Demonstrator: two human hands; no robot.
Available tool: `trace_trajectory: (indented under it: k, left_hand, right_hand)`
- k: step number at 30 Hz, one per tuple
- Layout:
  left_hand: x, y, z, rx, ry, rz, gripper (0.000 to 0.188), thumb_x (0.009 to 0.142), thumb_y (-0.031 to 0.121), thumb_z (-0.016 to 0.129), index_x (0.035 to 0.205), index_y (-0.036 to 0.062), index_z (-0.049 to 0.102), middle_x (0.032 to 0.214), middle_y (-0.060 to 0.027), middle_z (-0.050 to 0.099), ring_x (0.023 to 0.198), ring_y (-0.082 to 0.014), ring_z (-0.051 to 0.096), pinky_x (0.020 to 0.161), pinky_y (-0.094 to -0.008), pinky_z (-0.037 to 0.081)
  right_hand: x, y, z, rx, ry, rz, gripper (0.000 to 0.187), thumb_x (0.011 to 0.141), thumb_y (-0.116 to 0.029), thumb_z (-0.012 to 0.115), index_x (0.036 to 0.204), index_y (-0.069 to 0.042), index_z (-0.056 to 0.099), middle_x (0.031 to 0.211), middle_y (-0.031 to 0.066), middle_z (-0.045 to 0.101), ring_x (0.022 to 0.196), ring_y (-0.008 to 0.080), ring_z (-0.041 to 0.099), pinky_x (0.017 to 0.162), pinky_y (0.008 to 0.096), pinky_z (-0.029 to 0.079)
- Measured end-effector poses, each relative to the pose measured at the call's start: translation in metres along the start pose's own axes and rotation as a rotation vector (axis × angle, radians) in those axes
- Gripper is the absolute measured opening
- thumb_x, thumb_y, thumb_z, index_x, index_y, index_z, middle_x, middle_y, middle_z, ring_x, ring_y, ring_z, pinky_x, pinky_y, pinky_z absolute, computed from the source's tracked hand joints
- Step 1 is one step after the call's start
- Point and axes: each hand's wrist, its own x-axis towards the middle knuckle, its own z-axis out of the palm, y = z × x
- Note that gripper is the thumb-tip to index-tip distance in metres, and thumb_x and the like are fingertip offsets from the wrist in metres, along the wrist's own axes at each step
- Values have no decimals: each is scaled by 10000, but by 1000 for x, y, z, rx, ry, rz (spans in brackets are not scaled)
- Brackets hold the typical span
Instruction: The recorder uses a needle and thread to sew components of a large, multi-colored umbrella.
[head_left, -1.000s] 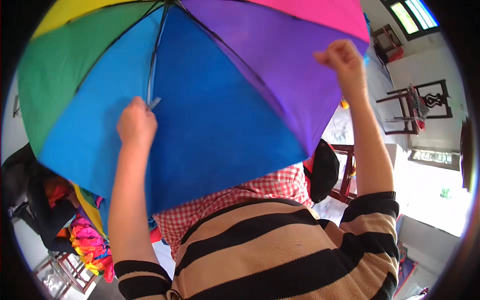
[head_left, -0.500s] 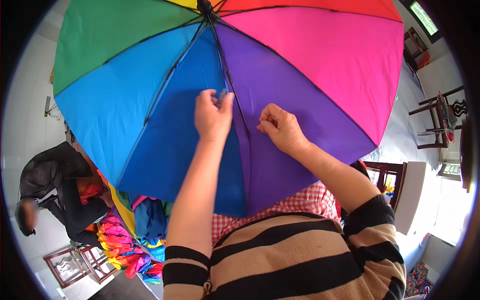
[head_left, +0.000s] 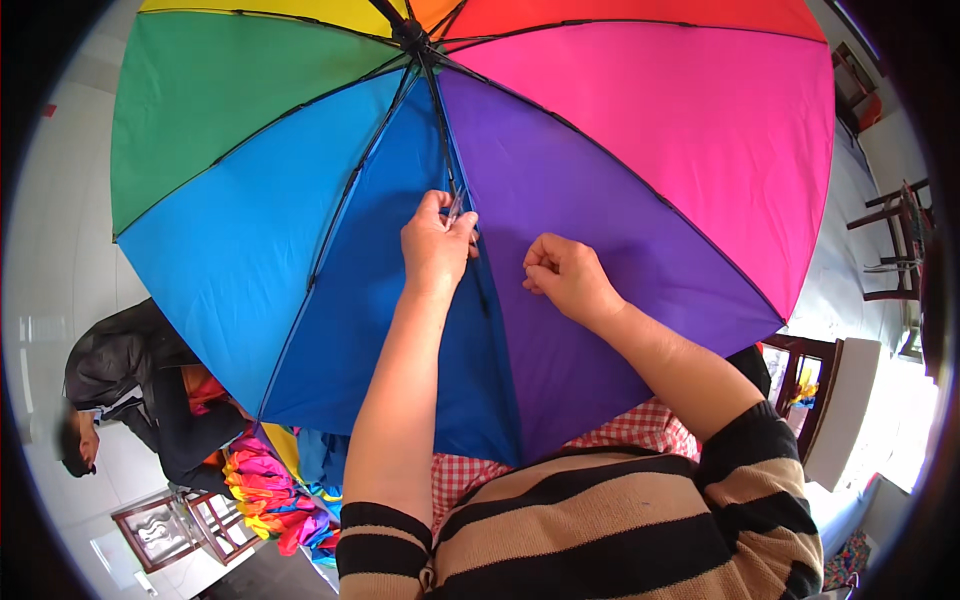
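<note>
An opened umbrella point(head_left: 640, 130) in rainbow panels fills the space in front of me, its black ribs and hub facing me. My left hand point(head_left: 436, 245) is closed at the rib between the blue panel point(head_left: 380, 300) and the purple panel point(head_left: 590, 190). Between its thumb and fingers sticks up a small shiny greyish thing point(head_left: 456, 205), too small to name. Just to the right, my right hand point(head_left: 570, 278) is pinched in front of the purple panel, apart from the left one. Anything between its fingertips is too fine to make out.
A heap of bright multicoloured cloth point(head_left: 265, 480) lies at lower left, near a bent-over person in dark clothes point(head_left: 150, 390). Red-and-white checked cloth point(head_left: 465, 480) covers my lap. Dark wooden chairs point(head_left: 895, 240) stand at the right.
The umbrella appears lower and slightly further right, with more of its hub showing. My left hand has come down onto the rib; the right hand, still pinched, is a little lower.
</note>
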Motion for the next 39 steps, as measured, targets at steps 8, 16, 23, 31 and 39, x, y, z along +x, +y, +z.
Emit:
trace_trajectory:
  k: [8,16,23,31,39]
  left_hand:
    - [11,-2,0,170,87,147,171,825,67,709,941,2,601,695,-78,649,597,-139,621,565,-301,484]
    - [13,2,-2,-127,13,36,104,840,28,688,890,11,598,702,-22,631,626,-62,571,567,-241,463]
    - [15,1,-1,-188,5,29,89,848,-3,675,888,15,597,715,-15,617,636,-60,572,572,-219,460]
    - [14,0,-1,-196,3,49,88,846,-14,673,890,11,601,722,-16,622,650,-58,575,582,-219,465]
    - [14,-2,1,-202,13,63,92,844,-14,676,896,12,604,709,-14,622,640,-53,570,576,-215,459]
  right_hand:
    - [80,-28,-3,-478,114,-356,31,811,-22,598,836,-30,581,800,120,612,697,276,638,607,355,511]
    - [123,-42,-4,-700,293,-549,62,801,-54,618,834,-56,567,806,106,592,711,331,621,600,423,509]
    - [113,-39,7,-788,182,-490,77,798,-35,608,838,-49,544,803,111,577,690,332,626,573,413,514]
    - [107,-40,5,-846,166,-519,93,789,-20,606,845,-40,534,816,116,574,670,328,630,563,407,520]
    - [112,-38,2,-838,174,-498,101,788,-19,607,851,-38,531,819,115,574,672,327,627,565,404,520]
